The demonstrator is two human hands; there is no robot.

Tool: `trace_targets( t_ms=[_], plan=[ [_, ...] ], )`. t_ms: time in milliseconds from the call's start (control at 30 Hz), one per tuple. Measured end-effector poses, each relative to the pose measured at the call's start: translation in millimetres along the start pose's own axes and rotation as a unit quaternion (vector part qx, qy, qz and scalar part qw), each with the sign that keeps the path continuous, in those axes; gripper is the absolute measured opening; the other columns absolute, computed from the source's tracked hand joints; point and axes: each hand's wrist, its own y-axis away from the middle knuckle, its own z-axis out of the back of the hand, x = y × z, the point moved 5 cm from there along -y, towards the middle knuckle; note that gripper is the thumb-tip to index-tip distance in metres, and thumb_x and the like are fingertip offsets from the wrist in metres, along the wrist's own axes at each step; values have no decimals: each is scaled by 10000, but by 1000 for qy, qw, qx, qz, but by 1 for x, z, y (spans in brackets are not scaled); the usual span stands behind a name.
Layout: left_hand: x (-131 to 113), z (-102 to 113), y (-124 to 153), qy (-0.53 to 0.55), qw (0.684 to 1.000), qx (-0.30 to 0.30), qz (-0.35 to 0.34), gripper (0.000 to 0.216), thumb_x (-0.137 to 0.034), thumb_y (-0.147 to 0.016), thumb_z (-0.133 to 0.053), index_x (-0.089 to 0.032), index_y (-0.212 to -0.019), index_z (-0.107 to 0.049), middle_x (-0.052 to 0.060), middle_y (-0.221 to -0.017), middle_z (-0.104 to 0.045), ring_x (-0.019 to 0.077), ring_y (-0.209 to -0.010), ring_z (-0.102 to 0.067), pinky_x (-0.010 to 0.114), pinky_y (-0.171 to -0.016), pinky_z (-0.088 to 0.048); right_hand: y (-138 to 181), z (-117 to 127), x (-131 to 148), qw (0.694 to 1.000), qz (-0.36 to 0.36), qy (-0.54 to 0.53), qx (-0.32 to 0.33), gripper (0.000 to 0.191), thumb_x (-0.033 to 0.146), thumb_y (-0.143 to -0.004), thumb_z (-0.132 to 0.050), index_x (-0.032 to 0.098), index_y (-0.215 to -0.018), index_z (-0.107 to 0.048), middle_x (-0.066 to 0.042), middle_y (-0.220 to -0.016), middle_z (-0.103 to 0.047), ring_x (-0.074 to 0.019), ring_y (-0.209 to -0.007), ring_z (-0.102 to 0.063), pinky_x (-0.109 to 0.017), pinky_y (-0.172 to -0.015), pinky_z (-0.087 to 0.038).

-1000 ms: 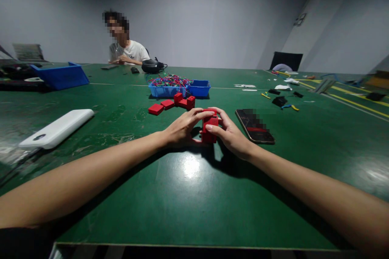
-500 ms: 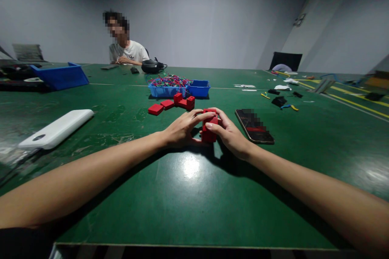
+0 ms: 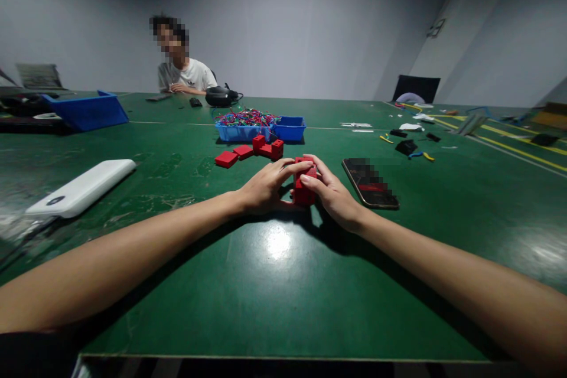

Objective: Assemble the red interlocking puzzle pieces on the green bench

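A small red block assembly (image 3: 303, 189) stands on the green table (image 3: 274, 289) in front of me. My left hand (image 3: 264, 188) grips it from the left, fingers curled over its top. My right hand (image 3: 333, 195) wraps it from the right, thumb pressed on its front. Just beyond lie several loose red pieces (image 3: 250, 152), flat tiles and a joined block group. Behind them stand two blue trays, one heaped with coloured wires (image 3: 245, 125), one smaller (image 3: 291, 129).
A dark phone (image 3: 370, 183) lies right of my hands. A white power bank (image 3: 82, 187) rests at the left. A large blue bin (image 3: 88, 110) sits far left. Another person (image 3: 181, 68) sits across the table. Small tools (image 3: 410, 144) are scattered at the right.
The red block assembly has turned slightly between my fingers; both hands stay in place around it. The person across the table lowered a hand.
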Motion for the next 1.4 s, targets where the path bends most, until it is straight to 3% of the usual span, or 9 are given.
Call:
trace_targets(
  t_ms=[467,700,967,1100,1400],
  plan=[
    [3,-1,1,-45,999,-3,12,895,-454,-712,-810,-267,-1443,-329,169,-1378,-500,311,-1183,-567,456,-953,-486,-2,1,-2,1000,-3,-13,-6,663,408,-808,-657,295,-1403,-388,-37,-1154,-630,-203,-1023,-613,-365,-933,-503],
    [0,1,1,-4,1000,6,21,937,-472,-706,-807,-272,-1449,-273,142,-1339,-552,298,-1149,-596,436,-922,-496,-1,4,-3,1000,-22,7,-18,652,428,-794,-694,262,-1363,-421,-59,-1103,-633,-219,-1067,-609,-397,-959,-507],
    [11,-3,2,92,994,15,63,932,-415,-726,-769,-235,-1442,-200,151,-1243,-602,268,-1021,-665,423,-878,-526,2,0,-4,998,-40,5,40,1111,333,-654,-836,268,-1534,-161,-148,-1418,-489,-239,-1096,-642,-435,-978,-518],
    [16,-6,4,141,985,9,102,984,-375,-675,-797,-236,-1431,-182,151,-1214,-620,270,-1000,-683,438,-879,-537,2,0,-8,998,-49,-16,45,1143,305,-653,-837,250,-1544,-123,-153,-1405,-515,-246,-1118,-642,-440,-992,-514],
    [16,-4,4,124,984,13,129,962,-357,-644,-809,-241,-1404,-230,147,-1223,-623,260,-944,-695,431,-841,-559,2,0,-6,997,-55,-27,46,1151,269,-646,-841,240,-1544,-122,-159,-1397,-520,-256,-1119,-648,-452,-995,-517]
  ],
)
